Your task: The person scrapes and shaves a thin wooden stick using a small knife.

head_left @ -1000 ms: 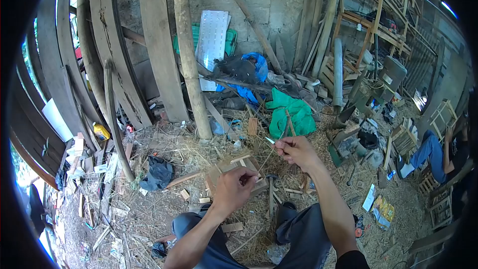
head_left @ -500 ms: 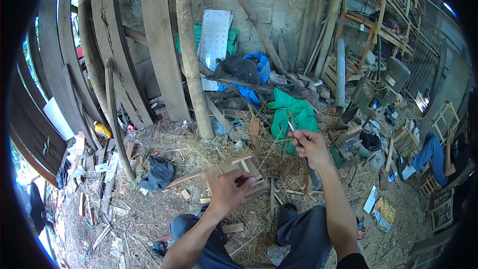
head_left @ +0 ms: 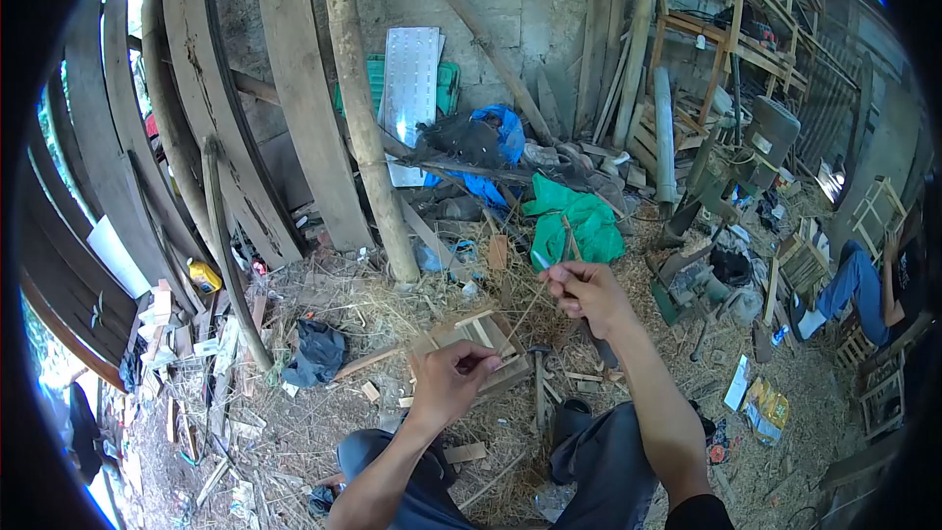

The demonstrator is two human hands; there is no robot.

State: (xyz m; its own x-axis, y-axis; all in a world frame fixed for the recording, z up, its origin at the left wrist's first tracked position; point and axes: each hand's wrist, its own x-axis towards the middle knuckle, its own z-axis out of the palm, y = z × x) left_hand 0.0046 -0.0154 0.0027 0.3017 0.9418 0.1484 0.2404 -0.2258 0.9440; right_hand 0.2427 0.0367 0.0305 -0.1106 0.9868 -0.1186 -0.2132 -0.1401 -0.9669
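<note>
My left hand (head_left: 453, 378) is closed in a pinch above a small wooden frame (head_left: 510, 370) with pale slats. Whatever its fingertips hold, if anything, is too small to make out. To the right and a little higher, my right hand (head_left: 592, 299) grips a slim tool with a pale pointed tip (head_left: 541, 260). The tip points up and left, and its exact kind is unclear. A dark strip (head_left: 602, 345) shows below that hand; I cannot tell whether it belongs to the tool. Just right of the frame lies a hammer (head_left: 539, 388), its handle towards me.
A green plastic bag (head_left: 574, 221) and a blue tarp (head_left: 508, 137) lie ahead. A leaning pole (head_left: 368, 128) stands left of centre. Black plastic (head_left: 316, 353), wood scraps and straw litter the ground. At far right sits another person (head_left: 852, 299) among wooden frames.
My right hand has moved left and slightly down, and the tool's tip has swung to the left. My left hand stays nearly in place above the wooden frame. The camera view has shifted slightly.
</note>
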